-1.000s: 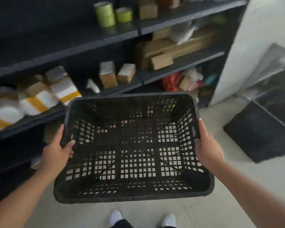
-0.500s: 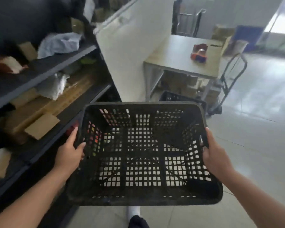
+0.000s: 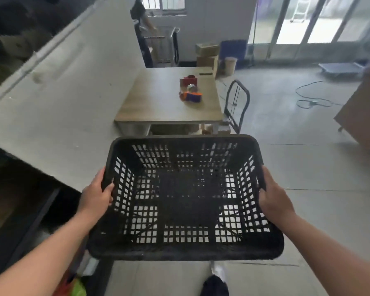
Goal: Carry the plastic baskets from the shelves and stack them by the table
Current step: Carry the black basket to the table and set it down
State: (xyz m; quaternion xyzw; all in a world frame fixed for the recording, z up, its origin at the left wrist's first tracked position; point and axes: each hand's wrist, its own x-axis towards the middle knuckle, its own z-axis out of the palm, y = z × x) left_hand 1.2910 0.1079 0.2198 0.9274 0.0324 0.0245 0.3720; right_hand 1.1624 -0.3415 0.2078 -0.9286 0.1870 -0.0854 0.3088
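I hold an empty black plastic basket (image 3: 186, 251) with lattice walls level in front of me, above the floor. My left hand (image 3: 95, 197) grips its left rim, thumb inside. My right hand (image 3: 273, 197) grips the right rim the same way. The wooden table (image 3: 158, 103) stands straight ahead beyond the basket's far edge. The dark shelves (image 3: 19, 199) lie at my lower left, mostly out of view.
A white side panel (image 3: 73, 99) runs along my left. A folding hand trolley (image 3: 236, 103) leans by the table's right side. Tape dispensers (image 3: 190, 90) lie on the table. Boxes sit under it. A person (image 3: 142, 33) stands at the back. A cable (image 3: 310, 97) lies on the concrete floor.
I have turned right, away from the shelves, with the basket in both hands. The table has come from out of view to straight ahead and is closer than half a second ago.
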